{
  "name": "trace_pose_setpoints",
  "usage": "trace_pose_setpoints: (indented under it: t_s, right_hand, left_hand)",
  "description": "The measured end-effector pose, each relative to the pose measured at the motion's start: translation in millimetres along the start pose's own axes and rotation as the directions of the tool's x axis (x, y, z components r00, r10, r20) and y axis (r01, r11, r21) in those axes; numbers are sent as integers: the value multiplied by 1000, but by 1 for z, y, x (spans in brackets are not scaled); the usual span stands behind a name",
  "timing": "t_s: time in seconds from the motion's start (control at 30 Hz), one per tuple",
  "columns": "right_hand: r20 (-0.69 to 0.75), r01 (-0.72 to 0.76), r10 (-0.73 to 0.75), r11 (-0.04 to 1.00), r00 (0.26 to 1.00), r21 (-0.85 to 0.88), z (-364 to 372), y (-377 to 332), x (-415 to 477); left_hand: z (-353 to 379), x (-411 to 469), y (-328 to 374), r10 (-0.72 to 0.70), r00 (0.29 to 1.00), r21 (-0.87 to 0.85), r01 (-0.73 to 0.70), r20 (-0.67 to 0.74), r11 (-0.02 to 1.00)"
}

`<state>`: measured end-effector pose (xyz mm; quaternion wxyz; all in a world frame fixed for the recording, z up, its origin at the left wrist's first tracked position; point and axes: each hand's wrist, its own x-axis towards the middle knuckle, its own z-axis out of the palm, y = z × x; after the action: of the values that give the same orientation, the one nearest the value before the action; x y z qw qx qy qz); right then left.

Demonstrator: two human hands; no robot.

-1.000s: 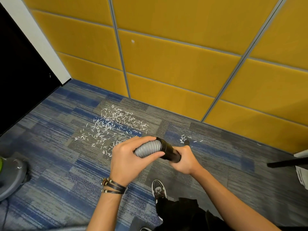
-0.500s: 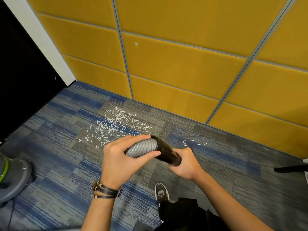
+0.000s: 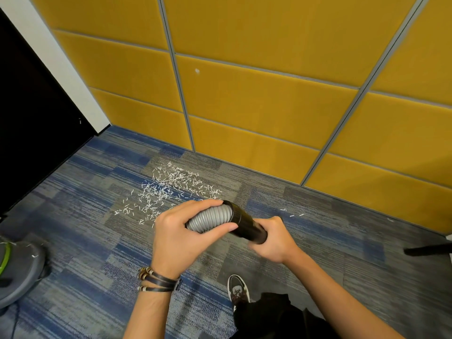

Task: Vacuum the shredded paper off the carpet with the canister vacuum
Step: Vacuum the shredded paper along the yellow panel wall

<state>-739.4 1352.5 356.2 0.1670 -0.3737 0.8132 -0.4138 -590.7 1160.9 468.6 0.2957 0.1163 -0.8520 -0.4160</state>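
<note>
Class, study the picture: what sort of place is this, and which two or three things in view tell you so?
Probably an office or meeting room: yellow padded wall panels in grey metal framing, striped blue-and-grey carpet tiles, and a dark door at the left.

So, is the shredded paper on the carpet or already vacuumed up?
On the carpet: shredded paper lies scattered near the yellow wall. Left hand grips the hose, right hand its black cuff.

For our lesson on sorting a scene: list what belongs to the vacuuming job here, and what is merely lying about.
Job: left hand gripping grey hose, right hand gripping black tube, shredded paper, carpet, canister vacuum.
Lying about: yellow wall panels, shoe, wrist bands, black bar.
</note>
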Motion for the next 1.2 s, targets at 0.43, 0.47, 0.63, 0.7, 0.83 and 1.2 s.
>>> trace_pose_setpoints:
  t_s: [0.43, 0.47, 0.63, 0.7, 0.83, 1.2]
  right_hand:
    - [45, -89, 89, 996, 995, -3, -22, 36, -8]
    - [40, -97, 97, 995, 994, -9, -24, 39, -11]
    - [-29, -123, 121, 990, 992, -75, -32, 46, -17]
    - [-40, -133, 131, 988, 991, -78, -35, 50, -17]
    - [-5, -160, 160, 986, 987, -55, -32, 57, -8]
    - [84, 16, -26, 993, 996, 114, 28, -16, 66]
  left_hand:
    - [41, 15, -7, -57, 974, -82, 77, 219, 994]
    - [44, 16, -8, -67, 971, -80, 87, 228, 993]
    - [58, 18, -15, -50, 976, -42, 60, 210, 997]
    - [63, 20, -16, -39, 972, -25, 46, 232, 999]
    - [71, 25, -20, -24, 964, -15, 29, 265, 999]
    - [-34, 48, -26, -80, 997, 135, 80, -5, 988]
